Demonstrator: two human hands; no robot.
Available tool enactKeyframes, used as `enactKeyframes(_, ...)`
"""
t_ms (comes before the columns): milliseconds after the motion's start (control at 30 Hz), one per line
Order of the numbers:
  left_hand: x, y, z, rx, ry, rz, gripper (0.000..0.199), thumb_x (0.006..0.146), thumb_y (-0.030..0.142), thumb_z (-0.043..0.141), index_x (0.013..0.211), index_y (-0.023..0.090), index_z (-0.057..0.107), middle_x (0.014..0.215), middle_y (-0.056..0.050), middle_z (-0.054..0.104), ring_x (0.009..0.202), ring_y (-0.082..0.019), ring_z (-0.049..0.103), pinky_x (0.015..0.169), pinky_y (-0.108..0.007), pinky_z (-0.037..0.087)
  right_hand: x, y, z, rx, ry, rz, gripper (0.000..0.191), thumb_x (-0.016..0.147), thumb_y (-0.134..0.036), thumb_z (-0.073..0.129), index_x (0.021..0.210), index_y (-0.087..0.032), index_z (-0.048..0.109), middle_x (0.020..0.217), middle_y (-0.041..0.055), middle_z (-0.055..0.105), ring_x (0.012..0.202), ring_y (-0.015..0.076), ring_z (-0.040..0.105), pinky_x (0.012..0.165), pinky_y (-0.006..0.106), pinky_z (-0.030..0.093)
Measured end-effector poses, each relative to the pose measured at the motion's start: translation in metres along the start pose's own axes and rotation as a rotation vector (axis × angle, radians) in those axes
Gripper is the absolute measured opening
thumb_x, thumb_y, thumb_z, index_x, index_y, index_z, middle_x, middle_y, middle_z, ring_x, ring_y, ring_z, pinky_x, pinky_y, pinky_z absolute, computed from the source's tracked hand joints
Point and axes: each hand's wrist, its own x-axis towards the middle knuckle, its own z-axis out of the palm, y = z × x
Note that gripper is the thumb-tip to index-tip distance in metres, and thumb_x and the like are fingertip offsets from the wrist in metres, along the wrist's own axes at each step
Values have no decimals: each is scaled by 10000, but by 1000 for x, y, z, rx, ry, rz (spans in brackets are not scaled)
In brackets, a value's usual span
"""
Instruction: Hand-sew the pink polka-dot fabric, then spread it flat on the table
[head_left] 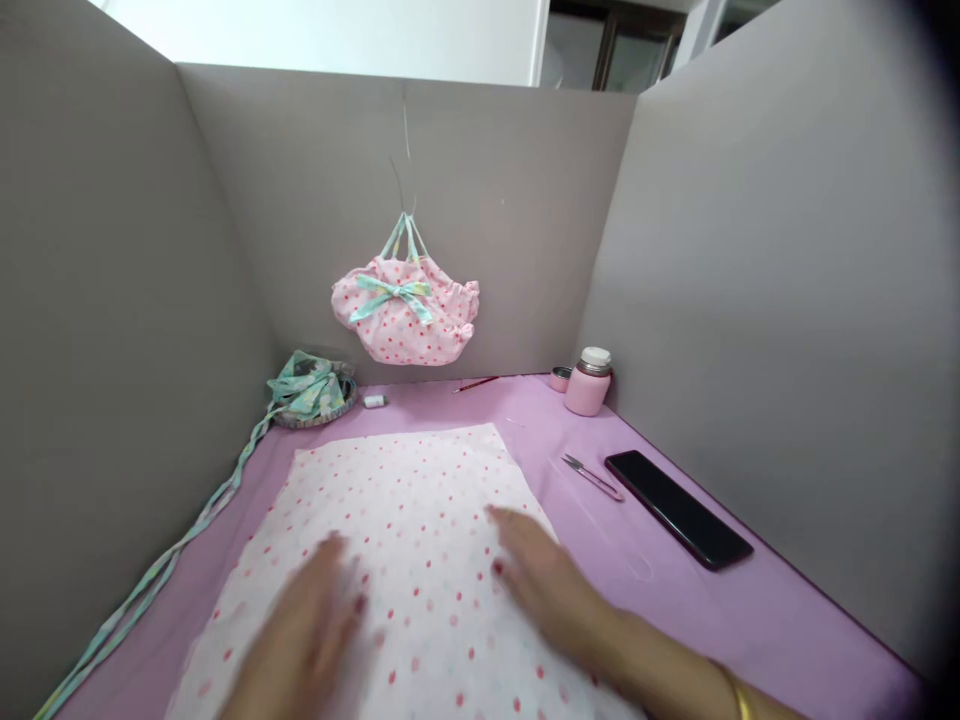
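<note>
A white cloth with red and pink dots (420,510) lies spread out on the purple table cover. My left hand (304,620), blurred by motion, is over its lower left part with thumb and fingers apart and nothing held. On the right side of the cloth, my right hand (544,580) is also apart-fingered and holds nothing; a gold bangle circles that wrist. Whether either palm presses on the cloth cannot be told.
A dotted pink item with a bow (405,310) hangs at the back panel. Right are thread snips (592,478), a black phone (679,508) and a pink jar (587,385). Left, a basket (319,415) holds green fabric; a thread spool (375,401) lies beside it. Grey panels (750,300) enclose the table.
</note>
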Motion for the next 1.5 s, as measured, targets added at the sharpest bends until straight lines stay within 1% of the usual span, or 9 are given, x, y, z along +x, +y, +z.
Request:
enactKeyframes(133,-10,-5,14,335,-338,129,652,836,517,314,1381,161,287,1454,-63,200,1338,-296,163,1062,-552,199,-14,4,2,-269,-448,-76,708,847,-506,428,1423,-167,195,1480,85,143,1355,272,126,1104,453,98)
enactKeyframes(267,-10,-25,0,541,-177,-175,672,857,435,244,1368,1,226,1448,-151,177,1333,-308,162,1042,-567,229,-10,22,-7,-424,-216,143,671,893,-493,310,1426,-122,138,1487,86,62,1363,265,52,1102,465,96)
enactKeyframes(467,28,40,32,313,-357,294,548,894,405,224,1391,173,243,1466,-39,160,1345,-228,161,1073,-489,223,15,4,14,-309,-438,-196,661,881,-481,376,1428,-204,129,1482,46,113,1363,233,89,1112,432,71)
enactKeyframes(667,78,7,11,566,-138,-163,605,888,371,213,1359,-4,271,1438,-186,246,1325,-315,217,1013,-559,277,39,26,-8,-486,-222,133,702,886,-504,308,1424,-81,150,1483,119,83,1363,253,80,1106,431,107)
enactKeyframes(833,98,29,30,486,-259,190,545,892,399,211,1391,186,253,1472,-12,174,1351,-187,157,1077,-445,220,73,17,6,-400,-397,-221,700,870,-505,366,1437,-189,105,1490,49,92,1365,203,90,1108,397,115)
enactKeyframes(1033,122,-9,29,536,-148,-56,628,875,443,201,1390,85,233,1469,-90,200,1349,-249,160,1048,-511,244,96,47,-14,-509,-204,86,714,891,-514,280,1417,-45,173,1476,155,119,1358,257,119,1097,423,139)
enactKeyframes(1233,137,9,38,465,-245,200,562,883,438,228,1388,196,259,1468,0,205,1350,-189,170,1073,-475,215,107,40,0,-431,-332,-184,678,877,-528,334,1437,-203,129,1493,40,86,1366,205,89,1108,400,104)
enactKeyframes(1433,153,2,34,491,-113,-15,587,890,314,149,1346,-30,285,1433,-231,235,1325,-350,198,978,-645,228,131,42,-2,-494,-169,37,685,897,-467,296,1417,-38,174,1478,158,116,1361,254,100,1098,420,122)
enactKeyframes(1500,152,13,43,473,-151,93,529,888,303,198,1359,100,329,1454,-110,258,1344,-254,186,1048,-551,196,137,34,9,-466,-195,-72,657,900,-445,297,1428,-83,150,1488,113,105,1366,221,83,1104,400,111)
